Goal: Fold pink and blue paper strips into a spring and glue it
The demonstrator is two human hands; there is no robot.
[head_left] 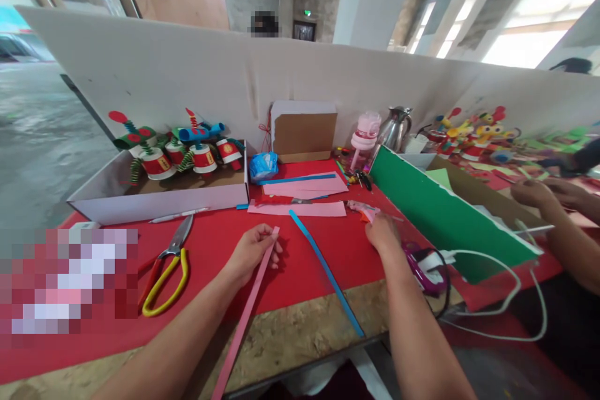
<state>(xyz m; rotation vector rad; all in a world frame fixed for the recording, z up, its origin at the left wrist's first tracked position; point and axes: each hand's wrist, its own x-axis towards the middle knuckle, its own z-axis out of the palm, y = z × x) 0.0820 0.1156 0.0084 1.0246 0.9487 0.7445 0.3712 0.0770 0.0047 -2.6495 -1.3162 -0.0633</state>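
Note:
My left hand (255,253) is closed in a pinch on a long pink paper strip (248,315), which hangs past the table's front edge. My right hand (383,234) is closed around what looks like a glue gun (363,208), its pinkish body and orange trigger partly showing and its tip pointing left. Between the hands a blue paper strip (323,265) lies at a slant, one end over the front edge. Just beyond are pink paper sheets (323,208), a red-handled knife (281,200) and another blue strip (300,179).
Scissors (166,272) with red and yellow handles lie left, below a white box (164,200) of paper-cup figures (159,162). A green-sided box (450,219), a purple device (424,269) and white cables (497,262) stand right. Another person's hands (534,194) are at far right.

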